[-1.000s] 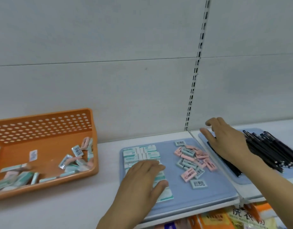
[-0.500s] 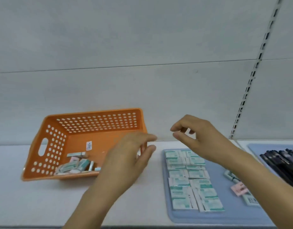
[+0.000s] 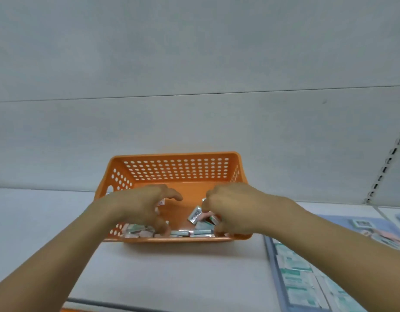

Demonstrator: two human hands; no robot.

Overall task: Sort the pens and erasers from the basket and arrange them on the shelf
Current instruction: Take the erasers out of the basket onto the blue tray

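Observation:
An orange perforated basket (image 3: 172, 156) stands on the white shelf (image 3: 172, 273) against the back wall. Several green and pink erasers (image 3: 182, 233) lie along its near wall. Both of my hands are down inside it. My left hand (image 3: 140, 206) hovers with spread, bent fingers, its thumb touching the erasers at the left. My right hand (image 3: 235, 210) has its fingers curled and pinches a green-and-white eraser (image 3: 195, 215), which stands tilted on end. No pens are in view.
A blue mat (image 3: 271, 257) lies at the right with neat rows of green erasers (image 3: 295, 278) and a loose heap of pink and green ones (image 3: 383, 236) behind. A slotted shelf upright (image 3: 386, 167) runs up the wall at far right.
My view has swung left from the mats to the basket. Both hands left the mat and moved into the basket, and the right hand's fingers have closed on an eraser.

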